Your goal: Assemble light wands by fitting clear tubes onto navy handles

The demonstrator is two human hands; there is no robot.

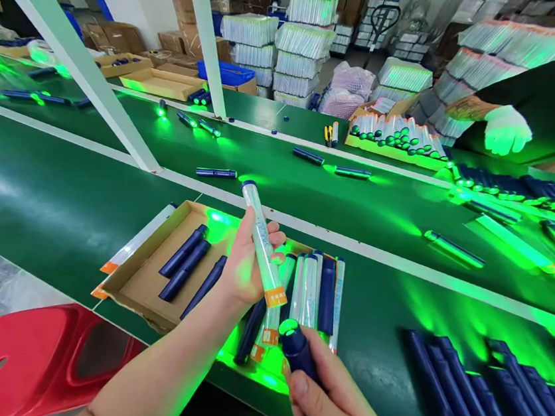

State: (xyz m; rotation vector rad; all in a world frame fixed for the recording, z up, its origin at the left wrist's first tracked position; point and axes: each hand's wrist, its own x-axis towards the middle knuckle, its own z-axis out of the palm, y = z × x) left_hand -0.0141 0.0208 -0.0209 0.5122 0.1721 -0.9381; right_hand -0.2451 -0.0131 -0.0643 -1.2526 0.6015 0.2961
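My left hand holds a clear plastic tube with printed lettering, an orange band at its lower end and a dark cap on top. It is tilted above a shallow cardboard tray. In my right hand is a dark blue flashlight, its head glowing green and pointing up and away from me. Several dark flashlights lie in the tray's left half. More clear tubes with orange ends fill its right side, partly behind my hands.
Lit dark flashlights lie in rows at the right. Others are scattered along the green bench. A slanted white post rises at left; a red stool stands front left. Across the bench is a co-worker's gloved hand.
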